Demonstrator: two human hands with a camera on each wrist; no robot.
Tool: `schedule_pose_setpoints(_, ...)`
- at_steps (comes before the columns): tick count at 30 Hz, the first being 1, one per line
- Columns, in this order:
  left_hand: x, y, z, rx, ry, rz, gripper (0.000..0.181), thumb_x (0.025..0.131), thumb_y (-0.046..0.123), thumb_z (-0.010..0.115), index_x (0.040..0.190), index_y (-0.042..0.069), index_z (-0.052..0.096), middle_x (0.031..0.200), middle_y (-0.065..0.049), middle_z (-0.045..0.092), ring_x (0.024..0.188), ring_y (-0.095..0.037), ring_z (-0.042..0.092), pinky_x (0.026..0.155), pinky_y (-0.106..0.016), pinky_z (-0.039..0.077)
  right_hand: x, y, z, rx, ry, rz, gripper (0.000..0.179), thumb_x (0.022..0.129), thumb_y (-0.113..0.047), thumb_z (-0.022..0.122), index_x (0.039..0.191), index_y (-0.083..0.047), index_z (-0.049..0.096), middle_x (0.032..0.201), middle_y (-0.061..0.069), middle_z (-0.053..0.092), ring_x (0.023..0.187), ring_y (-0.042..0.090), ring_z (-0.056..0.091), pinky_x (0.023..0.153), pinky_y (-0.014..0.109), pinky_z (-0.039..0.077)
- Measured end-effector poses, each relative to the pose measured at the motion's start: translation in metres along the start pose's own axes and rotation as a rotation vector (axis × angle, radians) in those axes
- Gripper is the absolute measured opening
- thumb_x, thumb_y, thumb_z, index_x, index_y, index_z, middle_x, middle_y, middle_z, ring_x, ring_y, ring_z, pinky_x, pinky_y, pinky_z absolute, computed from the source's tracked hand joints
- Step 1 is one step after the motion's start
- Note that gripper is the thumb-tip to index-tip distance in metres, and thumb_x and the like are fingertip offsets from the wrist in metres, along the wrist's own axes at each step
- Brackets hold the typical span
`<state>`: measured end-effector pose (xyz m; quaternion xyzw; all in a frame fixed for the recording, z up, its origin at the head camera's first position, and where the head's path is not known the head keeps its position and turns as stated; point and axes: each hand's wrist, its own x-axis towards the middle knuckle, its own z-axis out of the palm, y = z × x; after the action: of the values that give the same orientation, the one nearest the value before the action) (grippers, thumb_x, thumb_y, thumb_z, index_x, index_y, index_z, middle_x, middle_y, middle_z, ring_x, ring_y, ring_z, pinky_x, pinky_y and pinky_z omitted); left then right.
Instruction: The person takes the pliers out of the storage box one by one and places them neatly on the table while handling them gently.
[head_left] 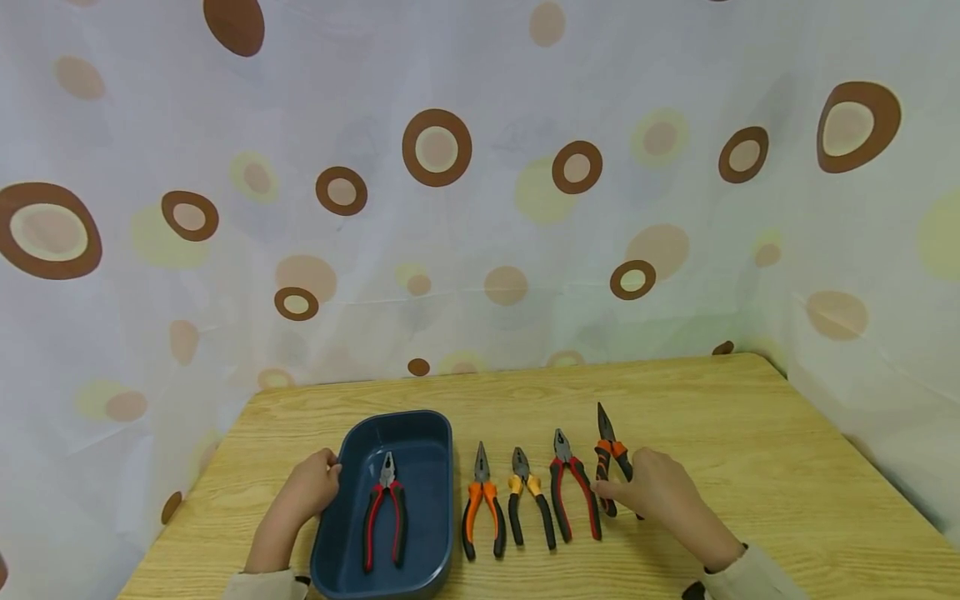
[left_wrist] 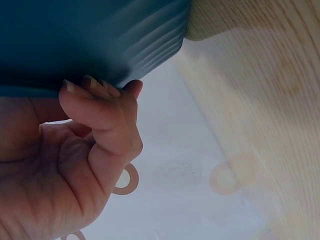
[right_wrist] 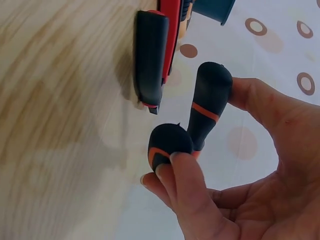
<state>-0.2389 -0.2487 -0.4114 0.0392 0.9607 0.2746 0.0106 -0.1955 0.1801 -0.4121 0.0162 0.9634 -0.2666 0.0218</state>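
Note:
My left hand (head_left: 315, 483) grips the left rim of a dark blue plastic basin (head_left: 447, 467); in the left wrist view, its fingers (left_wrist: 95, 107) curl against the basin's edge. Inside the basin lie red-and-black combination pliers (head_left: 387, 471). At the right of a row of tools, my right hand (head_left: 663, 492) holds long-nose pliers (head_left: 606, 425) with black-and-orange handles. The right wrist view shows thumb and fingers around the two spread handles (right_wrist: 210, 95). Just left of them are another pair of red-and-black pliers (head_left: 562, 450).
Between basin and right hand lie yellow-and-black pliers (head_left: 521, 462) and orange-handled long-nose pliers (head_left: 482, 467), jaws pointing away. All rest on a wood-grain table (head_left: 787, 467). A white curtain (head_left: 480, 225) with brown and yellow spots hangs behind it.

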Motion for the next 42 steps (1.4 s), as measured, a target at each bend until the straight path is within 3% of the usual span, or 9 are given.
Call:
schedule_pose_setpoints(10,0.001,0.002,0.0,0.017,0.003,0.005,0.015,0.096,0.001,0.047,0.094,-0.013,0.053,0.074,-0.015,0.058,0.045,-0.017,0.053,0.044,-0.03,0.046,-0.001,0.014,0.005,-0.036,-0.023,-0.007,0.049,0.076,-0.038,0.079,0.055,-0.011,0.045,0.05,-0.004,0.031,0.042,0.007,0.023,0.041,0.019,0.021)
schedule_pose_setpoints(17,0.001,0.003,-0.001,0.017,-0.001,0.009,0.015,0.095,0.0,0.047,0.095,-0.014,0.053,0.074,-0.016,0.058,0.044,-0.018,0.053,0.044,-0.03,0.047,0.0,0.02,0.01,-0.062,-0.061,-0.006,0.047,0.076,-0.041,0.079,0.065,-0.007,0.05,0.055,0.0,0.039,0.043,0.007,0.029,0.042,0.019,0.025)
schedule_pose_setpoints(27,-0.001,0.006,-0.002,-0.012,-0.015,-0.01,0.017,0.097,0.001,0.045,0.096,-0.014,0.052,0.074,-0.015,0.057,0.047,-0.018,0.052,0.044,-0.031,0.046,0.0,0.017,0.012,-0.077,-0.095,0.033,0.046,0.075,-0.041,0.08,0.059,-0.01,0.05,0.05,-0.005,0.031,0.042,0.006,0.024,0.041,0.018,0.02)
schedule_pose_setpoints(42,-0.002,0.006,-0.002,-0.004,-0.007,-0.009,0.019,0.096,0.001,0.046,0.099,-0.016,0.052,0.08,-0.019,0.06,0.05,-0.019,0.053,0.046,-0.031,0.047,-0.001,0.012,0.014,-0.143,-0.071,0.005,0.046,0.076,-0.038,0.08,0.056,-0.01,0.049,0.053,-0.003,0.034,0.046,0.008,0.028,0.043,0.019,0.022)
